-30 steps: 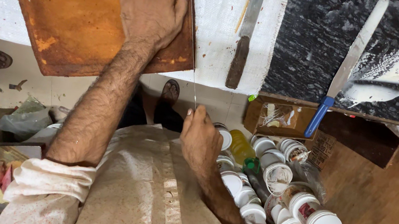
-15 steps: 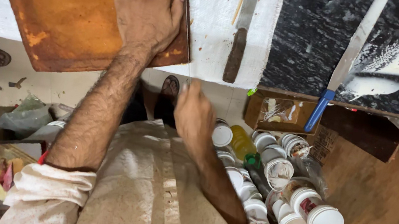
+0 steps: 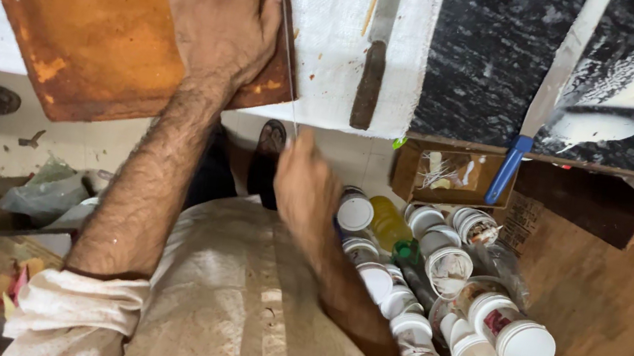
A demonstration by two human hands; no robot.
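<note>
The right hand has drifted back below the desk edge, pinching a thin blade along the right edge of the rust-brown sheet, which the spread left hand presses flat; steady pressure should keep the blade tracking straight.

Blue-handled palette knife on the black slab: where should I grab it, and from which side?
Grip the blue handle, which sticks out past the near edge of the black slab and is free of paint. Come from the near side, below the slab's edge. The long blade lies flat beside the white paint smear, so a grip there would likely be awkward and messy.
</note>
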